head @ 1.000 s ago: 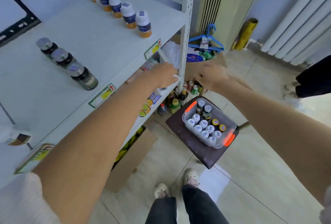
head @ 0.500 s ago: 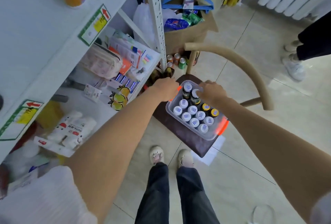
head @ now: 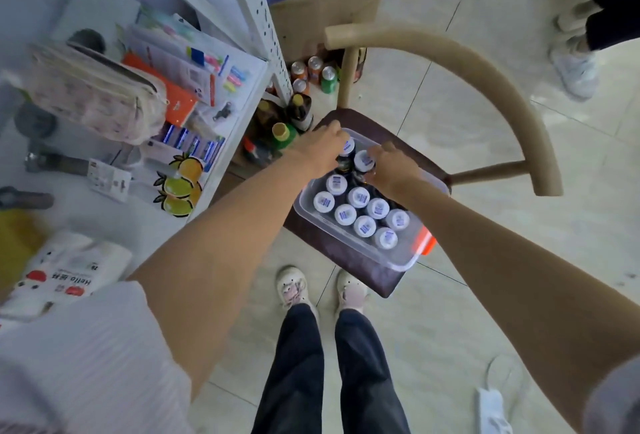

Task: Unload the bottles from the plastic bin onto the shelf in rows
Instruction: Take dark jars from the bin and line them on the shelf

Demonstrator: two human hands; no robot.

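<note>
A clear plastic bin point(head: 398, 262) with orange latches sits on a dark chair seat point(head: 360, 274). Several white-capped bottles point(head: 360, 211) stand packed in it. At the bin's far end my left hand point(head: 320, 153) closes around a dark bottle with a silver cap point(head: 347, 153). My right hand point(head: 393, 168) grips the neighbouring dark bottle point(head: 363, 161). Both bottles still stand in the bin. The upper shelf with its rows is out of view.
A white metal shelf unit point(head: 252, 10) stands at left; its lower shelf holds stationery, a pouch and packets. Cans and bottles point(head: 311, 76) sit on the floor by the post. The chair's curved wooden back point(head: 485, 87) arcs right. Another person's feet point(head: 575, 62) stand far right.
My view tilted down from the upper shelf to the bin. Both hands dropped to the bin's far end and closed on two dark bottles.
</note>
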